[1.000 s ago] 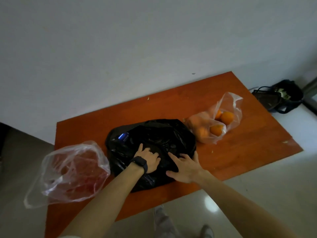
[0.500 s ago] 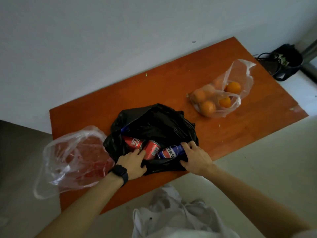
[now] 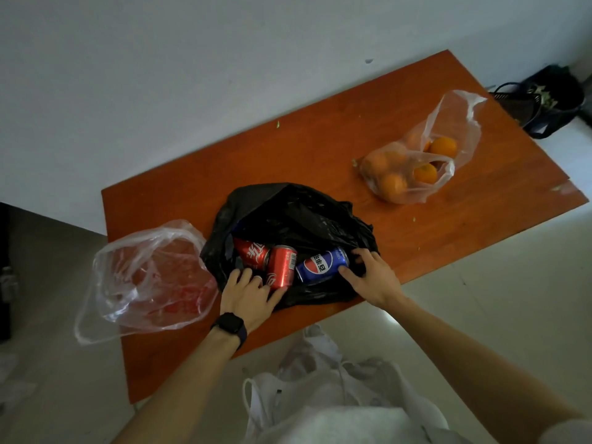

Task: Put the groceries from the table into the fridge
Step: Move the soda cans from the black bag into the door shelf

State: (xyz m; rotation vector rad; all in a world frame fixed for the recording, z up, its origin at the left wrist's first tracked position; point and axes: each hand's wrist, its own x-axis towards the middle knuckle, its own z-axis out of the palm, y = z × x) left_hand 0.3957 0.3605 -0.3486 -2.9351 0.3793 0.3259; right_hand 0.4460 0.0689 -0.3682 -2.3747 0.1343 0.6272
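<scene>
Hidden under the folds of the black bag [image 3: 288, 213], at six o'clock on the desk [image 3: 320, 149]: any deeper contents. Only a sliver of blue at its ten o'clock fold, too little to name.

Visible in its open mouth, lying on their sides and touching one another: a first red can [image 3: 253, 253] toward nine o'clock, a second red can [image 3: 282, 267] in the middle, a blue can [image 3: 322, 265] toward three o'clock.

Blurred behind the film of a clear bag [image 3: 150, 277] at nine o'clock, partly off the desk's edge: something red, not identifiable. Clearer through a thinner bag [image 3: 461, 123] at two o'clock, well apart from the black bag: several oranges [image 3: 443, 147]. Dim on the floor past the desk's two o'clock corner: a dark basket [image 3: 551, 97], contents unreadable.

Left grip [image 3: 248, 298], watch [image 3: 229, 325] on the wrist: released, fingers nearly straight on the black bag's near rim, thumb against the base of the second red can.

Right grip [image 3: 373, 278]: grasping the black bag's rim at four o'clock, fingers curled into the plastic, thumb touching the end of the blue can.
</scene>
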